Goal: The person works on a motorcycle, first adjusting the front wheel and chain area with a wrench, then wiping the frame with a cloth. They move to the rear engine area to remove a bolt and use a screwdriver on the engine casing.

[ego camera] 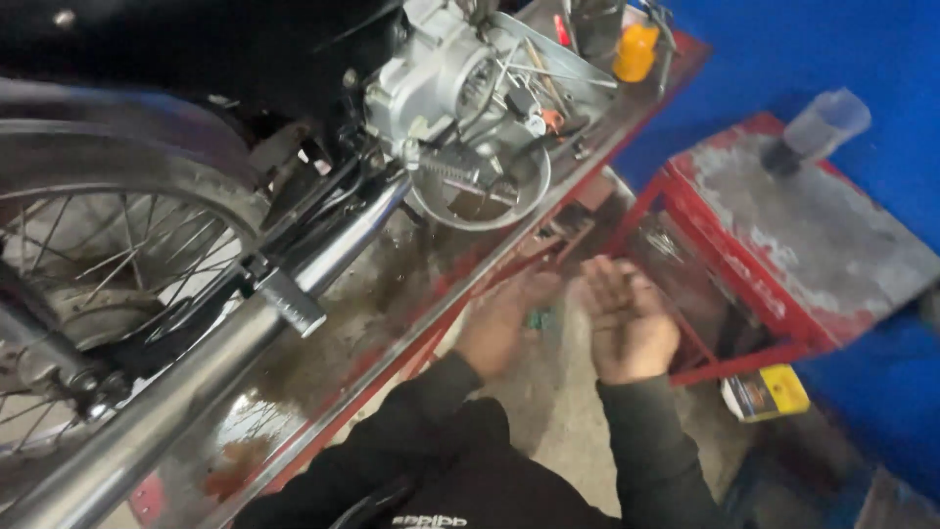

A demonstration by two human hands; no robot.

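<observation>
Wheel of a motorcycle stood at the far left on a red lift table, whose top was wet with oil stains. The exhaust pipe ran from the near left up toward the engine. Just right of the engine lay a metal bowl with small parts in it, and farther off an orange bottle.

Below the table edge was the left hand, back upward and fingers loosely curled. A small green thing showed just beside its fingertips, between the two hands; I cannot tell if the hand was grasping it or only touching it. The right hand was near it, palm up and fully released, dirty with grease and holding nothing.

To the right stood a red stand with a plastic cup on top, and a yellow box lay on the floor beneath.

In my judgement the work was at a point of handling one small piece low beside the table, away from the engine. A sure grip on that piece would call for closed fingers, since the greasy hands could let it slip.
</observation>
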